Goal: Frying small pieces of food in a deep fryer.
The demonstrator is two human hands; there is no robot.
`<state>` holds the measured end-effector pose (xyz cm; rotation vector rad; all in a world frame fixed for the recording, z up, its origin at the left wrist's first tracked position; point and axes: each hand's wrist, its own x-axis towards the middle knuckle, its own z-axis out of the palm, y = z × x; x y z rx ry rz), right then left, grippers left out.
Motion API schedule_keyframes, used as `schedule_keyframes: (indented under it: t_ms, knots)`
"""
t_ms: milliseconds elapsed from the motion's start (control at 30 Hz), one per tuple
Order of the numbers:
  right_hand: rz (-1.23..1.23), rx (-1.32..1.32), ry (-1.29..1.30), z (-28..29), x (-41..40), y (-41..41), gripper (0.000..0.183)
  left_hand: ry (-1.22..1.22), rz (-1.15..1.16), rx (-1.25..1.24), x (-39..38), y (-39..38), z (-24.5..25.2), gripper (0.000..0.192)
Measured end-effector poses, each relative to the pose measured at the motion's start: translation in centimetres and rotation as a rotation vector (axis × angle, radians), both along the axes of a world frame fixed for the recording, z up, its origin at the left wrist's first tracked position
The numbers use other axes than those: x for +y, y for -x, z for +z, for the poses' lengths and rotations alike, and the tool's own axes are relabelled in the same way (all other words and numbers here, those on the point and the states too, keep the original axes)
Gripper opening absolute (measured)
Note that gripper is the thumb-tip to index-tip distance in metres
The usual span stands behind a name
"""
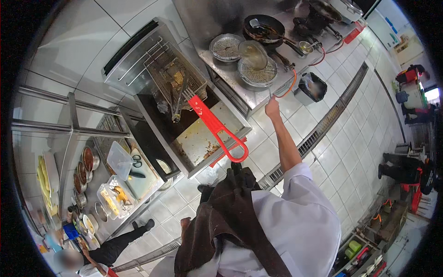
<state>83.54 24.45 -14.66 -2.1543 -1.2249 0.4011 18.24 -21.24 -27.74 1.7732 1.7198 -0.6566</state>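
Note:
My right hand (272, 108) is closed around the thin handle of a round strainer (253, 54). The strainer is tilted above two perforated round metal pans, over the near pan (256, 73) and beside the far one (226, 46). Low by the dark apron (221, 214), my left hand (185, 223) is mostly hidden, and its fingers cannot be made out. A deep fryer (207, 145) stands before me. Its wire basket (173, 65) contains fried pieces and metal tongs (178, 100), and its red handle (221, 133) points towards me.
A black wok (264, 29) sits on the steel stove (221, 72). A lined bin (311, 88) stands on the floor nearby. On the left counter are food containers (116, 197), scissors (137, 161) and sauce pots (90, 158). A co-worker (114, 249) is at lower left; other people are far right.

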Motion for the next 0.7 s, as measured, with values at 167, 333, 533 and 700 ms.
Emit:
schedule_keyframes:
  t_ms: [167,333,533,700]
  knots:
    - [0.013,0.031,0.095,1.5,1.1,0.1,0.024,-0.057,0.045,-0.035,-0.3,0.0,-0.2,0.029]
    - [0.046,0.003,-0.261,0.5,1.2,-1.6,0.02,-0.044,0.137,-0.21,-1.1,1.7,-0.7,0.025]
    - [0.13,0.973,-0.105,10.5,-0.4,0.9,0.011,0.215,0.676,-0.09,0.2,-3.4,0.5,0.014]
    - [0.306,1.103,-0.008,24.0,-2.3,2.9,0.017,-0.023,1.081,-0.501,-1.5,-1.6,-2.4,0.016]
